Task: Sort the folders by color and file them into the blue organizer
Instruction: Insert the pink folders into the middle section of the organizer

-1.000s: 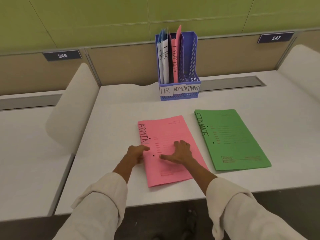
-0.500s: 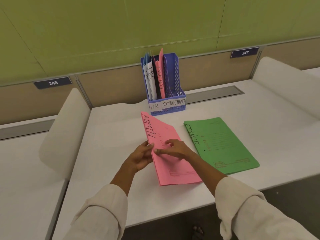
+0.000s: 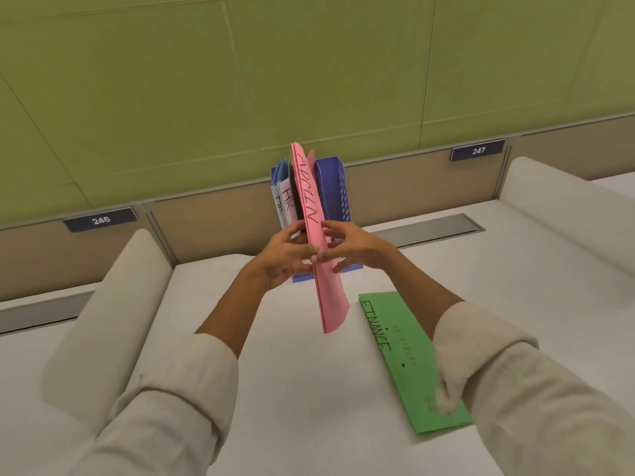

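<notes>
White desk (image 3: 309,389), green wall panel behind. Green folder (image 3: 405,359) marked FINANCE flat on desk, nearer than blue organizer (image 3: 331,190), to its right. Blue organizer upright at desk's back edge; white HR folders (image 3: 285,201) in its left slot. Pink folder (image 3: 314,235) marked ADMIN raised on edge directly before organizer. Left hand (image 3: 285,255) and right hand (image 3: 350,243) pinching pink folder from either side.

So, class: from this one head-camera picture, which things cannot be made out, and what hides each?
- Blue organizer, head view: its front labels and lower half sit behind both hands and the raised pink folder.
- Green folder: its right side is covered by the right sleeve.
- Green folder's small print: too small to read.
- White HR folders: lettering blurred.
</notes>
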Action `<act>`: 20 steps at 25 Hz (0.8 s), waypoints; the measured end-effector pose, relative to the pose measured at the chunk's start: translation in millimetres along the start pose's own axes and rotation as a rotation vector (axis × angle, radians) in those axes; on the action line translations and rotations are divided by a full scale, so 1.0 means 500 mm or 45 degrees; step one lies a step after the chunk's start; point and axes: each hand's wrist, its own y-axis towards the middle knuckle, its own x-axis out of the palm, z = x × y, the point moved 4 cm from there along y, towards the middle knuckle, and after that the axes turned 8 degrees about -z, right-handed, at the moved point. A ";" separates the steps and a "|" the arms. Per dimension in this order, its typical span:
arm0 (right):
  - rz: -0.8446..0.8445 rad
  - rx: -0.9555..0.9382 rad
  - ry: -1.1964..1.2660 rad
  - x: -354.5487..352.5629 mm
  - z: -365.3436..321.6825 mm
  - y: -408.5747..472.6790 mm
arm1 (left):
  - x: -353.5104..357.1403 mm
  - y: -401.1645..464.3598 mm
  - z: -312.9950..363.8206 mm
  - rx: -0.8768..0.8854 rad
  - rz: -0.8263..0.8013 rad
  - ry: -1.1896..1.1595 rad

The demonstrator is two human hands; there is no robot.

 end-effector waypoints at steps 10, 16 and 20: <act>0.055 -0.318 -0.402 -0.230 -0.084 0.208 | -0.044 0.262 0.115 0.197 0.233 0.420; 0.022 -0.314 -0.449 -0.282 -0.041 0.312 | -0.090 0.352 0.085 0.194 0.302 0.466; 0.024 -0.338 -0.449 -0.300 -0.003 0.360 | -0.117 0.400 0.057 0.170 0.338 0.465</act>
